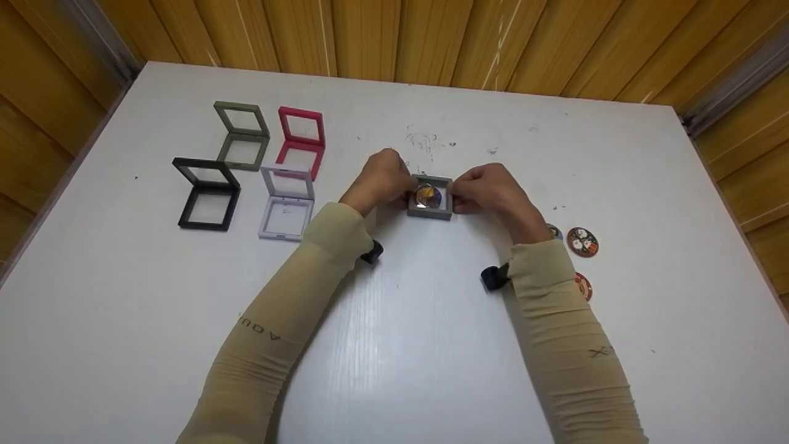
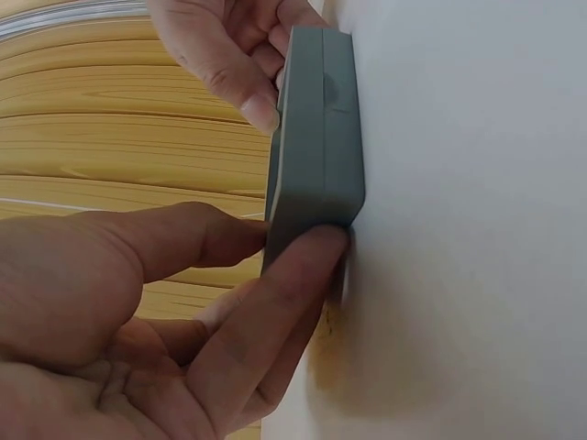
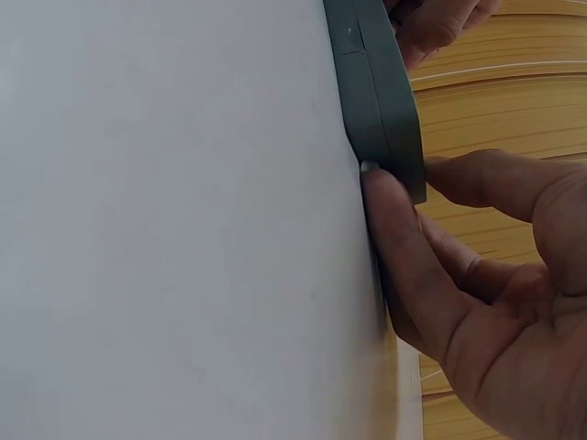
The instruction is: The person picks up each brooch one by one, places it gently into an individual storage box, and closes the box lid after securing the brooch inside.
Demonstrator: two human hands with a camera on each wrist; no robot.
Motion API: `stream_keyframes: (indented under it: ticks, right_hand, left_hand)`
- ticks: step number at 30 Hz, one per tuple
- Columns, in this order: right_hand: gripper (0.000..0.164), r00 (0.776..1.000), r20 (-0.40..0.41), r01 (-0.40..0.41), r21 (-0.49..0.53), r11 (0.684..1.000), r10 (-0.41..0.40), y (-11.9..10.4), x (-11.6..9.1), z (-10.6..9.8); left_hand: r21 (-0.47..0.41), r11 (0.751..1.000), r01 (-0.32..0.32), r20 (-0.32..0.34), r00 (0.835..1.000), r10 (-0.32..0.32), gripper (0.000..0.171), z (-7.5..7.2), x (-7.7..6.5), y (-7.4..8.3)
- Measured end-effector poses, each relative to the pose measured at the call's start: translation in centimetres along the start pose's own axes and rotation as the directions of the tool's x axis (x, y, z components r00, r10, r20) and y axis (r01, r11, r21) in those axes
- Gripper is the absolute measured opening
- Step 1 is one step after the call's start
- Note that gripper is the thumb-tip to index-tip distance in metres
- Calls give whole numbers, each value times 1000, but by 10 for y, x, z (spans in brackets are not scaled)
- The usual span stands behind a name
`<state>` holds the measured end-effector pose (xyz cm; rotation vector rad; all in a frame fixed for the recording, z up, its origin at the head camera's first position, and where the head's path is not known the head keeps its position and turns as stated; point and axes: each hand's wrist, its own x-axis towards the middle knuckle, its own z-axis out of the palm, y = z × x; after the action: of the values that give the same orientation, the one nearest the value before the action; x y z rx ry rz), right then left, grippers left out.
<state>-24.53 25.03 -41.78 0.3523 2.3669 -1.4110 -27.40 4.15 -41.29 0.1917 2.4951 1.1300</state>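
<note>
A grey square display frame (image 1: 429, 214) rests on the white table in front of me, its two halves together. Behind its clear window is a shiny round disc (image 1: 428, 196) in purple and gold. My left hand (image 1: 383, 179) pinches the frame's left side between thumb and fingers. On the opposite side, my right hand (image 1: 493, 188) grips the edge the same way. The left wrist view shows the frame's side wall (image 2: 321, 119) with a thin seam along it. In the right wrist view a fingertip presses low on the grey frame (image 3: 381, 101), close to the tabletop.
Several hinged frames stand open at the left: green (image 1: 245, 135), red (image 1: 302, 142), black (image 1: 208, 194) and pale lilac (image 1: 286, 203). Round picture discs (image 1: 582, 242) lie by my right forearm, which partly hides some. A wood-panelled wall (image 1: 394, 40) rises behind the table.
</note>
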Motion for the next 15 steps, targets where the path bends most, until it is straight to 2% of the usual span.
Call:
stream_keyframes:
  ticks: [8,15]
  right_hand:
    - [29,999,-43,20,-61,998,-22,-3,-1,4]
    - [30,993,-104,30,-180,983,-50,-10,-8,11]
  left_hand:
    - [11,1000,-24,-18,1000,24,18,2,1,0]
    - [8,1000,-12,-27,1000,12,24,4,2,0]
